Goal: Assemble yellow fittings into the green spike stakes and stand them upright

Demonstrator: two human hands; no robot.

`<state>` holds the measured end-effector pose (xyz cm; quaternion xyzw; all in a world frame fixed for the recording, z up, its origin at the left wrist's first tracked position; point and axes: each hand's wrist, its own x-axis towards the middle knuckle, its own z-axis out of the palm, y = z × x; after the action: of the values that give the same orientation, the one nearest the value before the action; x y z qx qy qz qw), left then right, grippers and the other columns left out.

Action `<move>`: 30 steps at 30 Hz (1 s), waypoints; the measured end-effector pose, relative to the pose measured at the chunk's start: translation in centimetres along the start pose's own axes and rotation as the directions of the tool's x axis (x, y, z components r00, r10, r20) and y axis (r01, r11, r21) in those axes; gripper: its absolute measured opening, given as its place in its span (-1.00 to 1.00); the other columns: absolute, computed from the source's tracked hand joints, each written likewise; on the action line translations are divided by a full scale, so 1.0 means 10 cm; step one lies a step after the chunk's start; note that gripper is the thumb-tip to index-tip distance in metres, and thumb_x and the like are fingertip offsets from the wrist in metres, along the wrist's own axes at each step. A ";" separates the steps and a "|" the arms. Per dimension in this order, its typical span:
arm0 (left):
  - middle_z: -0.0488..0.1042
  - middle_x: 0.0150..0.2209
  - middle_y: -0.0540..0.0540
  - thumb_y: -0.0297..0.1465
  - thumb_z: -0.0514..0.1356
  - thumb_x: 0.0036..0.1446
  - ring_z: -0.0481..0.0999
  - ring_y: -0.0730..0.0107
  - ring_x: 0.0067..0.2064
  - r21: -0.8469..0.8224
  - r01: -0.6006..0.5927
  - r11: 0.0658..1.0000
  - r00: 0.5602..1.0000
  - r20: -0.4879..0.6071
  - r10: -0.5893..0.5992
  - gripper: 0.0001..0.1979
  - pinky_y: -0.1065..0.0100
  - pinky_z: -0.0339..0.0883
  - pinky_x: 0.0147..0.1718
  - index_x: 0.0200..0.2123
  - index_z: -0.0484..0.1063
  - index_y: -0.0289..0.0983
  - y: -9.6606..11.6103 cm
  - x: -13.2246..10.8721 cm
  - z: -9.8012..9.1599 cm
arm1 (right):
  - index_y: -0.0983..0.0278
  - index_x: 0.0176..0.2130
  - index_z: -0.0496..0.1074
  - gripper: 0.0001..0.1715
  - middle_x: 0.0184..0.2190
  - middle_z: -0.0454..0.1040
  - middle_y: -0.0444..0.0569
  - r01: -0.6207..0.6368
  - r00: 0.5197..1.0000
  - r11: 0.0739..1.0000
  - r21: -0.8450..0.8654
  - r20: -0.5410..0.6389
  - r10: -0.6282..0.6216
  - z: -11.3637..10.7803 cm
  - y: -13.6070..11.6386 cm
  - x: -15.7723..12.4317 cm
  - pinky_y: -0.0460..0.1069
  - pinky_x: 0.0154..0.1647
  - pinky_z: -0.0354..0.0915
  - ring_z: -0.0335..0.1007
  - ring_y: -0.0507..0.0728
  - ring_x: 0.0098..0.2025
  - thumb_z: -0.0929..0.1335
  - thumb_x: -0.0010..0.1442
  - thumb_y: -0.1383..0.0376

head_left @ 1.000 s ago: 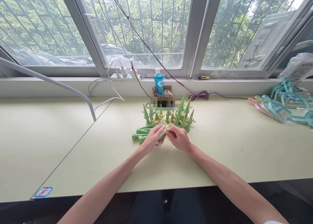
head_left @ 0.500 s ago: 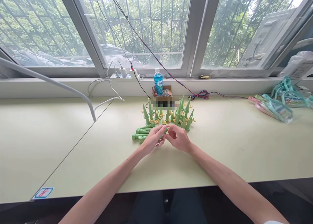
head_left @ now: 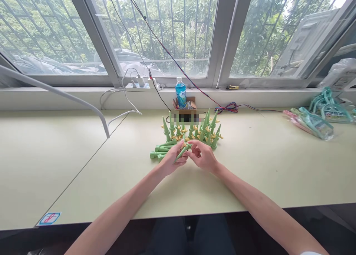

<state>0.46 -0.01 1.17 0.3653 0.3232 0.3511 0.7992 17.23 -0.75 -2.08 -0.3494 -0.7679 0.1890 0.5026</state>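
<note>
A green watering spike (head_left: 182, 153) with a small yellow valve lies slantwise across my left hand (head_left: 171, 160), whose fingers are closed around it. My right hand (head_left: 205, 156) pinches the upper end of the same spike, its fingers bent in close to the left fingertips. Just beyond my hands stand several green spikes (head_left: 213, 123) with yellow valves, points upward. To the left of my left hand, several green spikes (head_left: 160, 149) lie on their sides in a loose pile, partly hidden by that hand.
Behind the spikes, a small cardboard box (head_left: 185, 111) stands by a blue-filled bottle (head_left: 180, 94). Coiled wire (head_left: 226, 108) lies along the sill, with a power strip (head_left: 136, 87) further left. Bagged pastel items (head_left: 317, 123) lie at the right. A white cable (head_left: 83, 104) crosses the left.
The left hand has turned and its thumb shifted, so the held spike and its yellow valve now show more fully. The right hand has barely moved.
</note>
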 end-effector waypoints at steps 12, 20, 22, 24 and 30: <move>0.23 -0.56 0.10 -0.12 0.20 0.19 0.05 0.72 -0.68 -0.068 0.015 0.998 1.000 0.021 -0.013 -0.65 0.63 -0.05 -0.73 -0.37 0.24 -0.28 -0.01 0.01 -0.03 | 0.25 -0.01 0.33 -0.68 -0.47 0.29 -0.19 0.001 1.000 1.000 -0.008 -0.001 -0.001 0.00 -0.01 0.01 -0.12 -0.56 0.20 0.13 -0.07 -0.61 0.36 0.23 0.25; 0.24 -0.58 0.09 -0.09 0.21 0.15 0.03 0.73 -0.69 -0.039 0.037 0.999 0.998 -0.049 -0.039 -0.63 0.63 -0.09 -0.75 -0.39 0.28 -0.29 -0.02 0.01 -0.02 | 0.24 0.00 0.30 -0.64 -0.47 0.24 -0.20 -0.003 1.000 1.000 0.003 0.031 0.003 0.01 -0.02 0.00 -0.13 -0.56 0.18 0.12 -0.06 -0.60 0.37 0.22 0.25; 0.24 -0.58 0.09 -0.09 0.23 0.14 0.04 0.73 -0.69 -0.036 0.039 0.999 0.997 -0.067 -0.042 -0.63 0.63 -0.10 -0.75 -0.40 0.28 -0.29 -0.02 0.01 -0.02 | 0.23 0.00 0.30 -0.65 -0.48 0.24 -0.21 -0.010 0.999 1.000 0.004 0.035 0.010 0.00 -0.03 0.00 -0.13 -0.57 0.18 0.11 -0.06 -0.60 0.37 0.22 0.24; 0.24 -0.58 0.09 -0.10 0.24 0.13 0.04 0.73 -0.69 -0.032 0.035 0.999 0.997 -0.072 -0.038 -0.63 0.63 -0.10 -0.75 -0.41 0.28 -0.29 -0.02 0.00 -0.01 | 0.23 0.00 0.30 -0.65 -0.48 0.23 -0.21 -0.014 0.999 1.000 0.004 0.037 0.014 0.00 -0.03 0.00 -0.13 -0.57 0.18 0.12 -0.06 -0.60 0.37 0.22 0.24; 0.23 -0.56 0.09 -0.13 0.21 0.16 0.05 0.74 -0.67 -0.042 0.031 0.999 0.999 0.018 -0.030 -0.66 0.63 -0.06 -0.73 -0.39 0.30 -0.31 -0.01 0.00 -0.03 | 0.23 -0.01 0.31 -0.67 -0.49 0.20 -0.22 -0.017 0.999 1.000 0.004 0.031 0.017 -0.01 -0.03 0.00 -0.14 -0.57 0.18 0.11 -0.06 -0.59 0.36 0.23 0.23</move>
<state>0.27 0.02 0.95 0.3466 0.3142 0.3424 0.8148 17.20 -1.02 -1.84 -0.3519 -0.7721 0.2005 0.4897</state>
